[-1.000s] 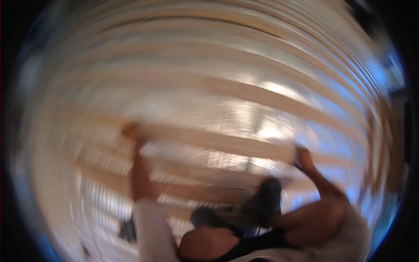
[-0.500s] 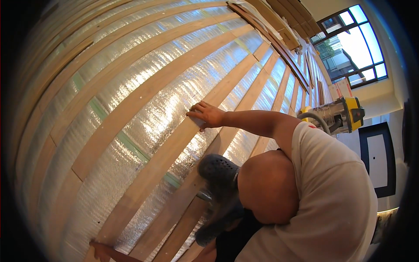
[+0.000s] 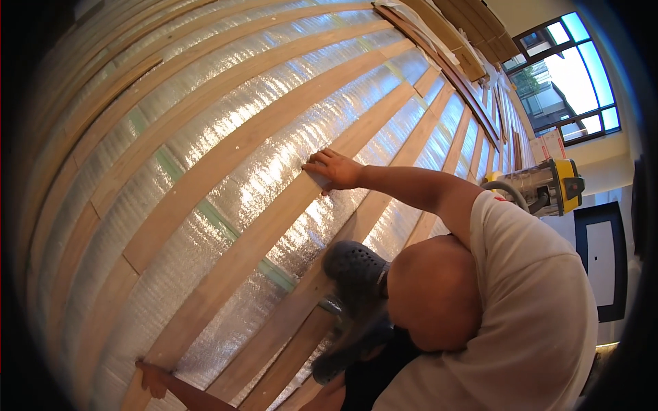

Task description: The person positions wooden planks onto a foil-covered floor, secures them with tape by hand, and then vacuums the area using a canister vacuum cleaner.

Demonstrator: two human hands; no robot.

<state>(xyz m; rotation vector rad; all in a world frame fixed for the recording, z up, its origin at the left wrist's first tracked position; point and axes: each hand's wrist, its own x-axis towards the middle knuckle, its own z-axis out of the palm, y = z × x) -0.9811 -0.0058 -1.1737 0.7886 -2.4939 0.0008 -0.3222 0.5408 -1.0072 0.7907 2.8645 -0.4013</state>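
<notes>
A long, pale wooden plank [image 3: 229,267] runs diagonally over a silver, crinkled foil sheet. My right hand [image 3: 336,171] spans the plank higher up, fingertips over its far edge and thumb at the near edge. At the lower left, my left hand [image 3: 155,381] grips the same plank near the picture's rim, fingers bent over it. Part of that hand's grip is hard to see. Below my right arm are my bent knee [image 3: 433,294] and a dark grey, perforated clog [image 3: 353,268] resting by a neighbouring plank [image 3: 298,308].
More parallel planks [image 3: 199,181] cover the foil, with pale green strips [image 3: 218,218] crossing beneath. A yellow-and-silver canister vacuum [image 3: 541,188] stands at the right, its grey hose beside it. Cardboard boxes [image 3: 480,31] and dark brown boards [image 3: 439,58] lie at the back, near a window [image 3: 565,79].
The whole view has shifted slightly, moving most of the scene a little to the right and up. Both hands stay on the plank, and more of the left one now shows.
</notes>
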